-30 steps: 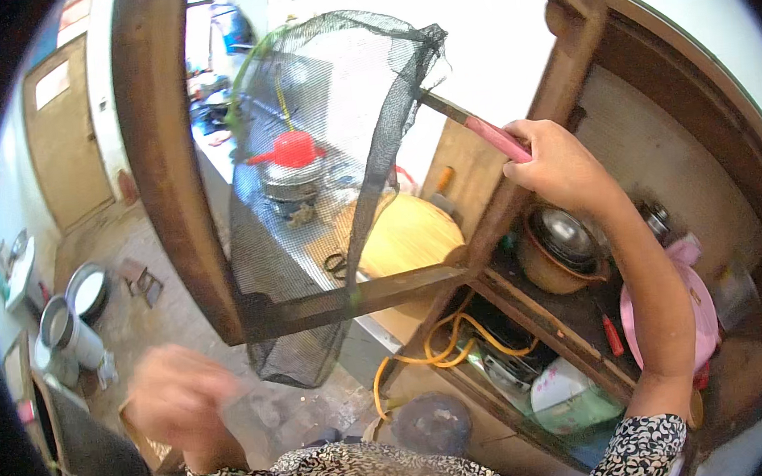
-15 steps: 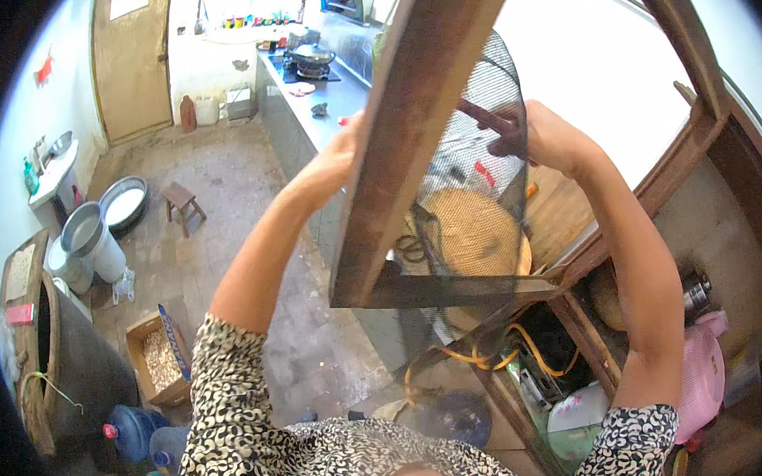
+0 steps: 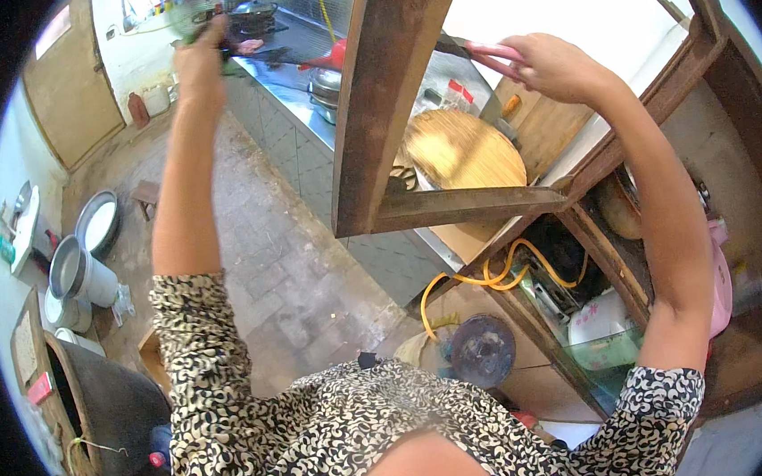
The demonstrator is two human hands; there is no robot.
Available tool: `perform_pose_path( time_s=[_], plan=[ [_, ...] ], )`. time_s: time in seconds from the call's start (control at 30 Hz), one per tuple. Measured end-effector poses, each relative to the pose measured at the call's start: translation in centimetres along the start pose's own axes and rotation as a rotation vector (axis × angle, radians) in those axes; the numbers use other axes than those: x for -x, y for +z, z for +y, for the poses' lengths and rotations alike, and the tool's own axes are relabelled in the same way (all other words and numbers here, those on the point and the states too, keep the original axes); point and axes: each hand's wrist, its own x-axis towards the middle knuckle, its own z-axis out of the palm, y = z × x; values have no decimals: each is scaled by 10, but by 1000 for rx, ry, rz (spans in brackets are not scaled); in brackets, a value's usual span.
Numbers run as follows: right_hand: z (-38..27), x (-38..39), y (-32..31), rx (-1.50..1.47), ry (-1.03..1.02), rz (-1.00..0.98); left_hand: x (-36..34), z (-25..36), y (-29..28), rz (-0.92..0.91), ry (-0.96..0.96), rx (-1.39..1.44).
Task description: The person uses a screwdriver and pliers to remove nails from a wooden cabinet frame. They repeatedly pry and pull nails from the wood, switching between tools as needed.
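My right hand (image 3: 551,68) is closed around the pink handles of a pair of scissors (image 3: 496,53). The blades point left, toward an upright bar of a brown wooden frame (image 3: 367,118), and are partly hidden behind it. Raised at the far left, my left hand (image 3: 200,69) is closed on dark, thin material that looks like black mesh (image 3: 264,57). The mesh stretches right from the fist and is blurred. Through the frame's opening shows a round wooden board (image 3: 468,149).
Behind the frame, a counter carries a metal pot (image 3: 324,88), a red object (image 3: 331,56) and a stove (image 3: 252,17). An orange hose (image 3: 491,274) loops over the lower shelf. Basins and buckets (image 3: 66,272) stand at the left wall. A wooden stool (image 3: 145,194) is on the floor.
My left hand has swung far left and up from beside the frame. The black mesh that hung across the opening has gone from it. My right hand now shows the scissors plainly.
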Motion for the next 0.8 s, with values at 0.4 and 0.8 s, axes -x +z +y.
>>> perform_pose_path(
  time_s=[0.4,0.8],
  plan=[
    [95,104,63,-893,163,131,-3,-15,-255,49,-110,-1031],
    [52,195,142,-1412,308,20,120,-48,-345,-211,-587,-971]
  ],
)
